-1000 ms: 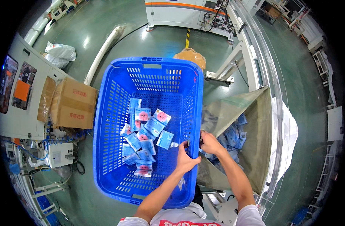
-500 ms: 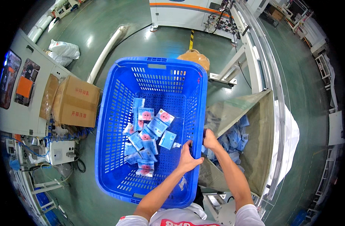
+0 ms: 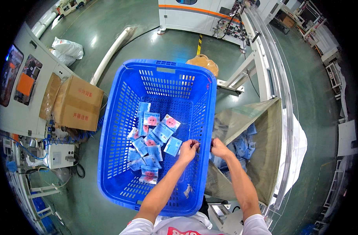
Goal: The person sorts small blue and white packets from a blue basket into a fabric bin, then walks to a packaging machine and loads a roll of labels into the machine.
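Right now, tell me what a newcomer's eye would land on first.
Probably the big blue basket in the centre, with blue packets lying inside. Then the left hand inside its right wall, the right hand just outside; to their right, a greenish sheet holds more blue packets.

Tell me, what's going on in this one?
A person's left hand is inside a blue basket, by its right side; the right hand is just outside that side. Whether either hand grips anything can't be made out. Blue packs lie in a loose heap in the basket, and more blue packs sit in a fabric holder to its right.
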{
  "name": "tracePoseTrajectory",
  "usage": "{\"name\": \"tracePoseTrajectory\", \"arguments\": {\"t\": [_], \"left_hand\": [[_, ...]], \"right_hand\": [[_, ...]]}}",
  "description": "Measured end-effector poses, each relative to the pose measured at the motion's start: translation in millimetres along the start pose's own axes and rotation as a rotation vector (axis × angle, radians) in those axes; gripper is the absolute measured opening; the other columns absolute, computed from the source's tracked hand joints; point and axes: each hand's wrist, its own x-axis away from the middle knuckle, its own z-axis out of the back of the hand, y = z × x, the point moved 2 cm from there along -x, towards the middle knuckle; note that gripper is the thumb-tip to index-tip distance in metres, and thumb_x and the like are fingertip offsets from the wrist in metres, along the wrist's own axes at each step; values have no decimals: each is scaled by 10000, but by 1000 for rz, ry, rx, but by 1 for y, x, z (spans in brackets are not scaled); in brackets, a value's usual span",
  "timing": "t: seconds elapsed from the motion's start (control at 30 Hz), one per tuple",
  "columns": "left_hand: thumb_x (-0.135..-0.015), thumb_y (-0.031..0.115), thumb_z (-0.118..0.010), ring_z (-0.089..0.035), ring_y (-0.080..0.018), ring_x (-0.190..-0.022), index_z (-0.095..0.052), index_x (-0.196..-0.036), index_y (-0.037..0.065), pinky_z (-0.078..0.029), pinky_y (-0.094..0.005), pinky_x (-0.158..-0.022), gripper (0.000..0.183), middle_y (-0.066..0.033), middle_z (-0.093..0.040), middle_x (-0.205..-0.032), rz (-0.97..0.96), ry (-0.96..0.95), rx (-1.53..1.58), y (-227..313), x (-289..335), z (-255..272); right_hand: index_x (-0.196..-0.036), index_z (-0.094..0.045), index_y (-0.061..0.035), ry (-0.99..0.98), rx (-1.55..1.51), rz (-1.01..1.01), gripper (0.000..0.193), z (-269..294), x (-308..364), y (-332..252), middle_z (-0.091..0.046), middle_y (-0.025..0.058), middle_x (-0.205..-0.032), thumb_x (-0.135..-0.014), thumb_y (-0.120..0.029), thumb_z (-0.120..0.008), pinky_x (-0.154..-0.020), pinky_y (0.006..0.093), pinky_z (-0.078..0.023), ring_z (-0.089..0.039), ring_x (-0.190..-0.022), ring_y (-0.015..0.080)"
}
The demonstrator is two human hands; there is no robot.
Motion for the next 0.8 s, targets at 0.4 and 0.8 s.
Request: {"name": "tracePoseTrajectory", "arguments": {"t": [0.4,0.8], "left_hand": [[-795,49,-549,-594,-427,-807,-563,-831,-41,-478,-474,-692,98,-243,-604,-854,-381,9,-643,44,4,10],[-952,265,-517,-601,-152,-703,-565,-935,78,-508,-312,-636,194,-60,-630,-807,249,143,610,-15,35,-9]], "right_hand": [[-1018,-627,-1,274,319,338,233,-9,2,15,-602,195,-1102,-794,-31,-569,-879,387,-459,-574,-1015,372],[-1012,-618,3,571,344,120,386,-44,145,7,-618,163,-1024,-831,-337,-647,-807,393,-494,-615,-917,332]]}}
